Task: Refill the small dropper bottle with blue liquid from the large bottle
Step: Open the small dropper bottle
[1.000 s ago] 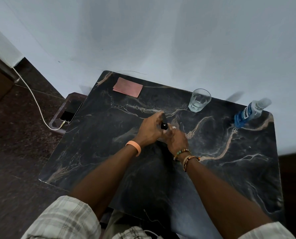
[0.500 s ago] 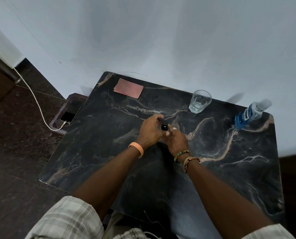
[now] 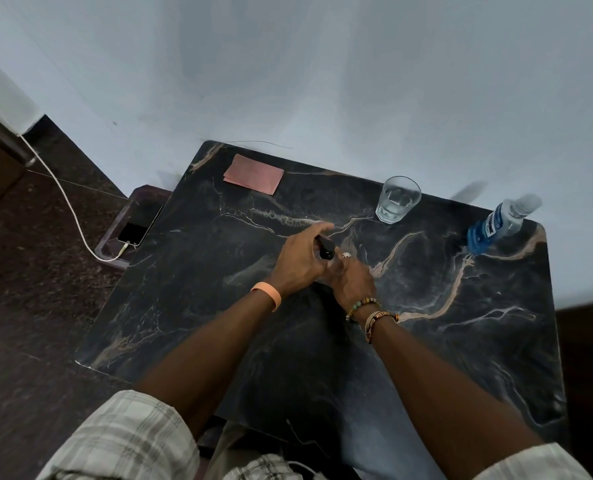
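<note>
Grip on the small dropper bottle (image 3: 326,250) is two-handed, mid-surface; left hand (image 3: 300,263) pinches its black cap; right hand (image 3: 354,284) clasps its body; large bottle (image 3: 494,226) stands at the far right corner of the table (image 3: 201,306).

Light is dim, cool and diffuse. It is brightest on the pale blue-grey wall (image 3: 322,81) and falls off over the dark marble-veined counter (image 3: 444,341), which shows only a faint sheen. A soft grey shadow streaks the wall just left of the large clear bottle of blue liquid (image 3: 492,230), whose cap looks smeared. The small dropper bottle with a black cap (image 3: 325,249) nearly vanishes against the dark. Straight edges bow with wide-angle distortion.
</note>
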`<control>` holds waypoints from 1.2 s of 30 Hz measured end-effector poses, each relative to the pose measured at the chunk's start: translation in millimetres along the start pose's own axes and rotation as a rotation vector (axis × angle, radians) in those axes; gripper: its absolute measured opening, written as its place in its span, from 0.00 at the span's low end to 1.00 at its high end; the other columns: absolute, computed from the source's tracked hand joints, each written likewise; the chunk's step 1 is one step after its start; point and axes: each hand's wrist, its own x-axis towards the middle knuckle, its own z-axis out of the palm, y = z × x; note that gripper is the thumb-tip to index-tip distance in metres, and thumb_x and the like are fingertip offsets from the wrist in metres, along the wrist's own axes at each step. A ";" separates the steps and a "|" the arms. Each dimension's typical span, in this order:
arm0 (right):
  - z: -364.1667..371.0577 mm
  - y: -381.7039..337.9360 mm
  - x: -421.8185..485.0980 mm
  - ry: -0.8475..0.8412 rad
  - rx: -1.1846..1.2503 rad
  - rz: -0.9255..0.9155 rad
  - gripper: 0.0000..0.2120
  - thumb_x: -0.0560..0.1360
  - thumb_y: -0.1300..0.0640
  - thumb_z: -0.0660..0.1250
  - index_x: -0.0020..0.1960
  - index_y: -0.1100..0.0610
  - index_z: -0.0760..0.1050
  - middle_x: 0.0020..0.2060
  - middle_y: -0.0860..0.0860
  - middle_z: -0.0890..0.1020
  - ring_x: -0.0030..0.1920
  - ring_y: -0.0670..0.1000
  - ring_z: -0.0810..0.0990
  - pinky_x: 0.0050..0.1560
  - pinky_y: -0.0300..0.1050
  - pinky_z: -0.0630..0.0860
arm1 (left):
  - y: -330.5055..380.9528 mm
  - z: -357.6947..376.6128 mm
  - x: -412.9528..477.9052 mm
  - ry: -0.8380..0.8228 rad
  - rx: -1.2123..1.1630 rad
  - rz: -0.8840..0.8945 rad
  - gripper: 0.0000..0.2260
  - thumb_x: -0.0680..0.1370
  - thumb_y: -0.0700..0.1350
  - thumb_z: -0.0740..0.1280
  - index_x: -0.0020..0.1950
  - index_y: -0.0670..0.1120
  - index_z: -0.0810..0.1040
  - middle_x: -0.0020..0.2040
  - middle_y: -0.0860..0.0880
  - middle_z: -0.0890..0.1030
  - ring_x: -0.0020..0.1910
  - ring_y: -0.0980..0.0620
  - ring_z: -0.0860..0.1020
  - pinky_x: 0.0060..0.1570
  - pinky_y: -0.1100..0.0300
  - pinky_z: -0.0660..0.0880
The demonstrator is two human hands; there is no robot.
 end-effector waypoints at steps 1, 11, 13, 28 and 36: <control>-0.3 0.1 0.2 -0.005 0.009 0.014 0.11 0.80 0.50 0.61 0.53 0.56 0.78 0.41 0.55 0.82 0.43 0.56 0.81 0.44 0.52 0.79 | -0.1 -0.4 -0.1 0.010 0.024 0.009 0.28 0.70 0.43 0.77 0.68 0.46 0.74 0.61 0.49 0.80 0.57 0.52 0.80 0.56 0.60 0.78; 1.8 3.5 1.6 -0.003 0.001 0.001 0.13 0.79 0.47 0.62 0.50 0.56 0.78 0.39 0.54 0.81 0.41 0.55 0.80 0.38 0.48 0.75 | 0.2 -0.6 4.2 -0.008 0.068 0.024 0.29 0.69 0.43 0.78 0.68 0.47 0.74 0.61 0.49 0.81 0.58 0.52 0.80 0.59 0.57 0.78; 2.6 3.8 1.5 0.012 0.012 -0.030 0.14 0.79 0.47 0.61 0.54 0.55 0.78 0.40 0.53 0.82 0.40 0.53 0.79 0.37 0.45 0.72 | -0.8 0.5 5.2 -0.001 0.097 0.019 0.29 0.67 0.46 0.79 0.66 0.47 0.74 0.61 0.49 0.81 0.58 0.53 0.79 0.58 0.59 0.76; 4.8 4.8 2.6 0.034 0.005 0.011 0.11 0.78 0.52 0.64 0.52 0.58 0.79 0.32 0.48 0.75 0.36 0.53 0.76 0.35 0.42 0.66 | -3.4 -2.1 3.7 -0.066 0.228 0.207 0.17 0.73 0.47 0.70 0.61 0.47 0.78 0.57 0.48 0.81 0.57 0.52 0.78 0.60 0.59 0.74; 4.5 4.1 1.3 0.027 0.036 0.030 0.10 0.79 0.52 0.64 0.45 0.56 0.79 0.31 0.48 0.76 0.37 0.54 0.79 0.34 0.41 0.66 | -4.3 -4.6 6.4 -0.091 0.200 0.175 0.23 0.72 0.49 0.74 0.66 0.46 0.76 0.62 0.48 0.79 0.61 0.53 0.75 0.62 0.61 0.71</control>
